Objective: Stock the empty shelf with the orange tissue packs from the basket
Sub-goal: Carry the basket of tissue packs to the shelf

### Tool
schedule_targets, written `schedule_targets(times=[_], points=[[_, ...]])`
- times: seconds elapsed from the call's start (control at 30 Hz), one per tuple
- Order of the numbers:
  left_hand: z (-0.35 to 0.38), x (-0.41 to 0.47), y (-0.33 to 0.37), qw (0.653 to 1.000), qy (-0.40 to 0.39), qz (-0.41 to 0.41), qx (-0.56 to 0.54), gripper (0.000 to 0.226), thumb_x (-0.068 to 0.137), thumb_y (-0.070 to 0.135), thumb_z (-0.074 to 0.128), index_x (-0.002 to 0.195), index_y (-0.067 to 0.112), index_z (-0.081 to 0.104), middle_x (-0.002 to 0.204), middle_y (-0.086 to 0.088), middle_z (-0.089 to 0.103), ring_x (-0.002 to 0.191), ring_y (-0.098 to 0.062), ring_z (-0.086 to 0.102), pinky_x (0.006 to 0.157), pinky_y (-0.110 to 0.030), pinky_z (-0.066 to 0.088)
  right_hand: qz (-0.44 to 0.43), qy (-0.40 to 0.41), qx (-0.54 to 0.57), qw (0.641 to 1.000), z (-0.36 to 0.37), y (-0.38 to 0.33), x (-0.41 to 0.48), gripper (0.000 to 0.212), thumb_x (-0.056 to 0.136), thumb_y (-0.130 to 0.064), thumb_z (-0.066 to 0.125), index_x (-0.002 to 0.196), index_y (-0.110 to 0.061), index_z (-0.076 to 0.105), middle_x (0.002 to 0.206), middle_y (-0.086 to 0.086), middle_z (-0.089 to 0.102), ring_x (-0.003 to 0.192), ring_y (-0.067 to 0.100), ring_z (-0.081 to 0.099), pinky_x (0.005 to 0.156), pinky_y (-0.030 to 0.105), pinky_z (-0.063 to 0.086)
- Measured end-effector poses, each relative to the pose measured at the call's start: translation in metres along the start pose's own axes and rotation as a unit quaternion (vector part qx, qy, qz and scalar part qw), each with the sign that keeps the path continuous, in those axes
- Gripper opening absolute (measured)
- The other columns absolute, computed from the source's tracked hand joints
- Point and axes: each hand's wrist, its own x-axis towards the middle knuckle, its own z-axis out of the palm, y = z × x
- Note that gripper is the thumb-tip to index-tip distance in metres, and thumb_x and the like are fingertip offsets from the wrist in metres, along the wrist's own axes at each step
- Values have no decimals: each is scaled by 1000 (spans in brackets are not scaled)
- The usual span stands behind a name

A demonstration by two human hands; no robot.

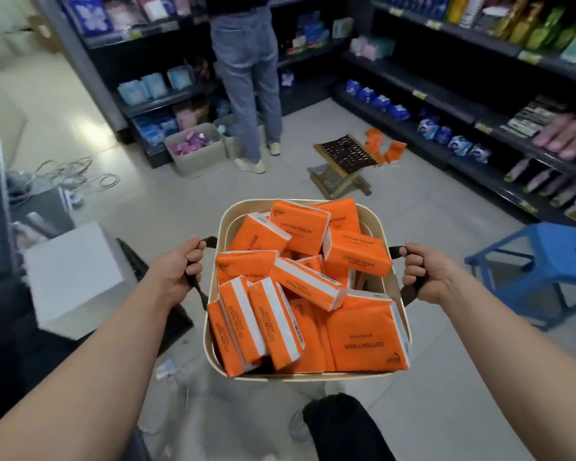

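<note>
I hold a beige basket [246, 205] up in front of me, above the floor. It is heaped with several orange tissue packs [358, 252] marked COTTON TISSUE. My left hand [180, 264] grips the dark handle on the basket's left side. My right hand [424, 271] grips the dark handle on its right side. Dark shelves [413, 81] run along the right wall, with a bare stretch on the middle tier. A few more orange packs [384, 146] lie on the floor by the lowest shelf.
A person in jeans [246, 78] stands at the far shelves beside a grey bin [197, 151]. A folding stool [343, 164] lies on the floor ahead. A blue plastic stool [546, 261] is at right, a white box [74, 277] at left. Another person's hand [566, 134] reaches onto the right shelf.
</note>
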Motion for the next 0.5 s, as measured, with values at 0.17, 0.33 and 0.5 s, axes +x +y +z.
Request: schedule_targets(times=[0.17,0.33,0.5], points=[[63,57,29,999,-24,-3,25,26,99,33,41,78,20,50,37,11,33,29,-4,27,51,-20,24,-10,17,19,1000,-11,-54,39,32,97,-29,46,68,-16,49,36,-9,32,28,5,23,32,15,22],[144,118,59,998,-27,-6,56,25,99,31,40,77,22,50,36,11,32,28,-5,26,49,-20,24,-8,28,28,999,-26,-127,91,32,97,-28,46,68,-15,49,36,-9,33,27,5,25,31,15,25],[226,177,94,997,-42,6,67,25,98,30,41,77,22,51,37,11,33,29,-5,26,44,-18,27,-22,34,36,999,-42,-206,140,31,97,-28,46,70,-15,51,36,-9,35,27,6,27,31,15,27]])
